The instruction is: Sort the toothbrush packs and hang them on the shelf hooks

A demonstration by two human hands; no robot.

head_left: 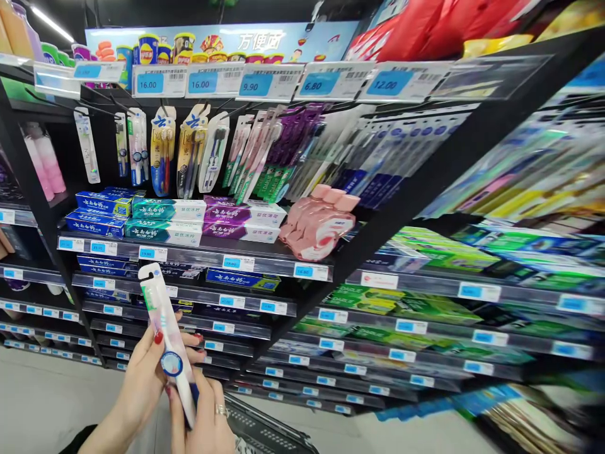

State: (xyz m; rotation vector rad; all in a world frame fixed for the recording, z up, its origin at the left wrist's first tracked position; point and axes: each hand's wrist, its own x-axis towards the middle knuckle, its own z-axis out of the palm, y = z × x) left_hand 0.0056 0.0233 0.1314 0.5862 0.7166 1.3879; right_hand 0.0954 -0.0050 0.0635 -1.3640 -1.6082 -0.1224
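Note:
A packaged toothbrush (171,328), white and pink with a round blue emblem, is held tilted in front of the shelves. My left hand (144,372) grips its middle from the left side, the thumb on the front and fingertips showing behind. Lower down, my right hand (205,413), with a ring on one finger, pinches the bottom end of the pack. The pack's hanging hole points up toward the shelf. Beyond it, similar packaged toothbrushes (138,148) hang from hooks.
Toothpaste boxes (165,230) are stacked on the shelf behind my hands, beside pink pouches (319,227). Price tags (239,263) line the shelf edges. A dark shopping basket or cart (269,425) stands below my right hand. Blurred shelves of green boxes (439,252) extend to the right.

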